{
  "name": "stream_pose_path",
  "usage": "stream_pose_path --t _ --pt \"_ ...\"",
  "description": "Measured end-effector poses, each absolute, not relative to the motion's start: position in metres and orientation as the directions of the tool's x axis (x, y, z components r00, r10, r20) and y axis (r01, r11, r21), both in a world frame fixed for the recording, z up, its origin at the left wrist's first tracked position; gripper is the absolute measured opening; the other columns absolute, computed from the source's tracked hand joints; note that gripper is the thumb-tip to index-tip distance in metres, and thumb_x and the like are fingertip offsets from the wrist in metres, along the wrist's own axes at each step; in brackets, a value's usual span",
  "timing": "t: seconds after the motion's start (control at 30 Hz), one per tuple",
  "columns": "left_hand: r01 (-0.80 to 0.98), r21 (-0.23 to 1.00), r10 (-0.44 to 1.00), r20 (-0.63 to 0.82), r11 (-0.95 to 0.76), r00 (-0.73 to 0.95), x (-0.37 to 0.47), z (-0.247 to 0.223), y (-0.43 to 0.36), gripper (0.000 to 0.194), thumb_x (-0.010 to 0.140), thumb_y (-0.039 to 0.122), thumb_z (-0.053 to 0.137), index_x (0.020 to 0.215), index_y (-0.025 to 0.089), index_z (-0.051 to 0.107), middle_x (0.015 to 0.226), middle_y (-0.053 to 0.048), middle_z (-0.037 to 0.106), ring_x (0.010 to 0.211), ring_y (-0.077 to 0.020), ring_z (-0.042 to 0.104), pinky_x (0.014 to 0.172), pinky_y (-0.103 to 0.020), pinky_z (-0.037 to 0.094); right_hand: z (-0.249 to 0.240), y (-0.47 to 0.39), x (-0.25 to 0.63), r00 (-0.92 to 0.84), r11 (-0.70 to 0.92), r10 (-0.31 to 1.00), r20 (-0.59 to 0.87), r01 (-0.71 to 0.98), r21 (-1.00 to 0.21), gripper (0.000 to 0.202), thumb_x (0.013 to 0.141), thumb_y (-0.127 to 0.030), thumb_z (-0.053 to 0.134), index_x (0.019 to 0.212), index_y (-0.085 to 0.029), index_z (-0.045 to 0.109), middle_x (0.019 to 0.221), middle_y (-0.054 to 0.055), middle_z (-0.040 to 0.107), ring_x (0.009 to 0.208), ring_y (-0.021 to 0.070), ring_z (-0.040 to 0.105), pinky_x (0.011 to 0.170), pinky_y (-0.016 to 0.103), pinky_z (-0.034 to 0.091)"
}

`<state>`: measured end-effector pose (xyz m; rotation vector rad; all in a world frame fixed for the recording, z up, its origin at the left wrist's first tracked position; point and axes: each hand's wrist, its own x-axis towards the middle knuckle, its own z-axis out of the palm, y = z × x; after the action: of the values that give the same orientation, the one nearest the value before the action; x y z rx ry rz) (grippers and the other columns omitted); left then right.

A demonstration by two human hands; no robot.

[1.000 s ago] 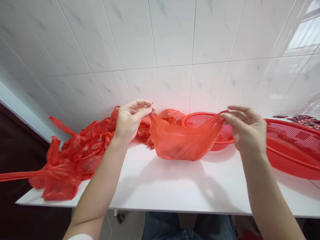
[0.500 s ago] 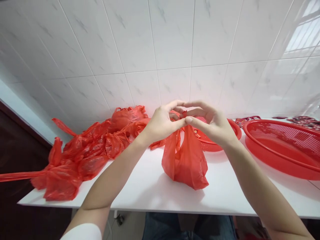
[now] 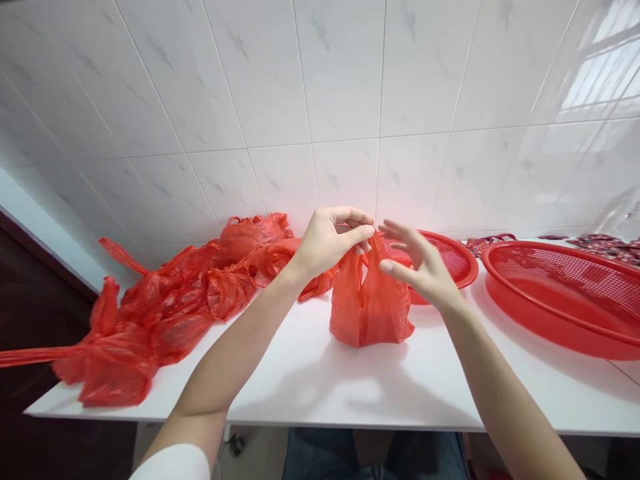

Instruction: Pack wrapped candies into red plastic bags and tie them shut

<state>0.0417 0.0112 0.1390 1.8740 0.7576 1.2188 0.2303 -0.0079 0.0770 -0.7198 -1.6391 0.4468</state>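
A red plastic bag hangs upright over the white table, its bottom at or just above the surface. My left hand pinches the gathered top of the bag between thumb and fingers. Just right of the bag's upper part, my right hand has its thumb and fingers spread, holding nothing. Behind it stands a round red mesh basket, partly hidden by the bag and the hand.
Several filled red bags are heaped on the left of the white table. A larger red basket stands at the right, with small patterned packets behind it. A tiled wall rises behind.
My right hand has let go of the bag top, opened and moved right. The bag has turned a little and its bottom appears higher in view.
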Motion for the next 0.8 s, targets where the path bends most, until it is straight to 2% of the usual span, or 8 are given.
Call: stream_pose_path --t 0.1,0.17,0.23,0.33,0.4,0.6,0.7,0.8 --pt "0.023 0.84 0.79 0.501 -0.542 0.354 0.042 0.138 0.014 0.013 0.076 0.022 0.076 0.083 0.013 0.07 0.074 -0.002 0.07 0.061 -0.0138 0.068 0.065 -0.031 0.059 0.05 0.001 0.226 -0.234 0.554 0.82 0.523 0.091 -0.828 0.061 0.081 -0.047 0.079 0.136 -0.029 0.06 0.142 0.008 0.062 0.13 0.0299 0.058 0.105 0.049 0.05" --pt "0.018 0.839 0.791 0.505 -0.543 0.346 0.041 0.136 0.017 0.015 0.075 0.023 0.076 0.083 0.013 0.071 0.075 -0.003 0.071 0.064 -0.0152 0.069 0.068 -0.032 0.06 0.033 0.006 0.219 -0.286 0.429 0.864 0.414 -0.011 -0.903 0.048 0.084 -0.049 0.075 0.124 -0.025 0.069 0.126 0.008 0.072 0.118 0.0297 0.066 0.098 0.048 0.054" --pt "0.026 0.831 0.794 0.521 -0.555 0.313 0.039 0.133 0.021 0.018 0.074 0.024 0.076 0.086 0.013 0.071 0.081 -0.004 0.073 0.071 -0.0164 0.071 0.073 -0.033 0.061 0.021 0.009 0.212 -0.252 0.343 0.896 0.365 -0.127 -0.931 0.037 0.086 -0.052 0.072 0.107 -0.022 0.075 0.114 0.008 0.076 0.11 0.0288 0.069 0.095 0.045 0.055" --pt "0.074 0.792 0.785 0.582 -0.607 0.209 0.028 0.127 0.03 0.024 0.072 0.026 0.077 0.092 0.014 0.072 0.094 -0.006 0.075 0.087 -0.0185 0.073 0.086 -0.034 0.06 0.011 0.011 0.205 -0.156 0.289 0.921 0.356 -0.337 -0.896 0.029 0.084 -0.052 0.072 0.085 -0.023 0.071 0.107 0.007 0.078 0.108 0.0279 0.071 0.096 0.044 0.054" --pt "0.12 0.768 0.776 0.616 -0.629 0.134 0.016 0.119 0.038 0.027 0.071 0.027 0.077 0.093 0.014 0.071 0.099 -0.007 0.075 0.094 -0.0201 0.072 0.092 -0.035 0.058 0.007 0.012 0.205 -0.116 0.277 0.925 0.361 -0.441 -0.854 0.03 0.081 -0.052 0.073 0.078 -0.024 0.063 0.097 0.006 0.078 0.104 0.0278 0.072 0.097 0.046 0.053" --pt "0.164 0.783 0.786 0.615 -0.6 -0.059 -0.027 0.066 0.059 0.047 0.07 0.041 0.078 0.108 0.017 0.065 0.118 -0.012 0.07 0.096 -0.0208 0.071 0.089 -0.035 0.058 -0.008 0.018 0.208 -0.089 0.267 0.938 0.335 -0.427 -0.864 0.032 0.09 -0.057 0.055 0.078 -0.027 0.051 0.087 0.004 0.072 0.096 0.027 0.07 0.094 0.05 0.052" --pt "0.158 0.818 0.829 0.559 -0.553 0.005 -0.036 0.037 0.058 0.066 0.071 0.051 0.077 0.126 0.02 0.058 0.131 -0.016 0.064 0.105 -0.0241 0.069 0.093 -0.038 0.057 -0.017 0.023 0.21 -0.078 0.225 0.949 0.307 -0.515 -0.827 0.028 0.091 -0.052 0.056 0.078 -0.027 0.051 0.081 0.003 0.068 0.089 0.0246 0.069 0.095 0.048 0.052" --pt "0.115 0.865 0.857 0.45 -0.488 0.252 -0.033 0.019 0.052 0.085 0.066 0.06 0.081 0.136 0.02 0.055 0.139 -0.018 0.06 0.121 -0.0306 0.062 0.1 -0.04 0.053 -0.023 0.026 0.211 -0.092 0.144 0.959 0.27 -0.66 -0.738 0.021 0.09 -0.045 0.063 0.08 -0.027 0.056 0.076 0.0 0.066 0.08 0.0207 0.067 0.093 0.043 0.054"
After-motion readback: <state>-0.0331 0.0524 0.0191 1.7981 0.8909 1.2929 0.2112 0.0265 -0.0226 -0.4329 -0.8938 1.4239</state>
